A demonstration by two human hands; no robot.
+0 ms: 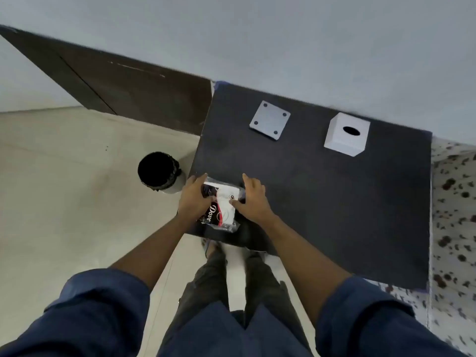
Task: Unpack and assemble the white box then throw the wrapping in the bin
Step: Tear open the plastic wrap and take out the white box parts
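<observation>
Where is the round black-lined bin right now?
In the head view the round black-lined bin stands on the pale floor, left of centre, just off the dark table's left edge and close to the left hand holding the plastic-wrapped packet.

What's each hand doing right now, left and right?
Left hand: grips the wrapped packet by its left side.
Right hand: grips the packet's right side.

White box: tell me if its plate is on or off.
Off. The box stands on the table with its oval hole up; the plate, with four holes, lies flat beside it, apart.
</observation>
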